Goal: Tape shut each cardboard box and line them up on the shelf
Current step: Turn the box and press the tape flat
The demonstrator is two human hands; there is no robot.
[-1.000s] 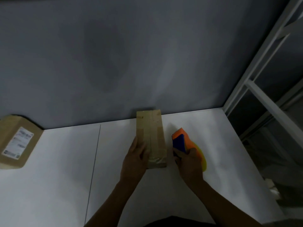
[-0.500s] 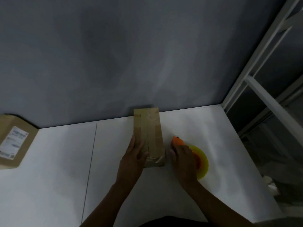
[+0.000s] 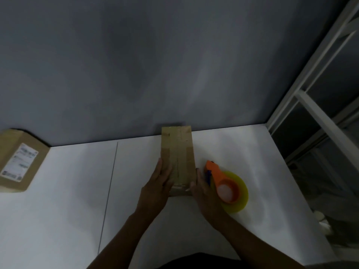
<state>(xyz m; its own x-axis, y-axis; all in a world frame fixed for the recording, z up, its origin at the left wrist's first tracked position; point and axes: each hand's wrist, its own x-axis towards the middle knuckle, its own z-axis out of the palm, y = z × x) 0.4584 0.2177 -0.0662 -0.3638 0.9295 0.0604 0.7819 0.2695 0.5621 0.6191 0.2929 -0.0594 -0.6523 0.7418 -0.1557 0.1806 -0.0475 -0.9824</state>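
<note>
Head view: box (image 3: 177, 150) sits at the worktop's (image 3: 68, 210) far edge, taped. My left hand (image 3: 157, 189) and right hand (image 3: 204, 193) flank it, fingers straight, pressing. I'd smooth the tape (image 3: 179, 186) firmly before lifting it.

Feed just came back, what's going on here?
A person steadies the narrow cardboard box between both hands: left hand flat on its left side, right hand against its right. Tape already covers its top seam. The tape dispenser lies on the table beside it, unheld. A labelled box sits far left.
</note>
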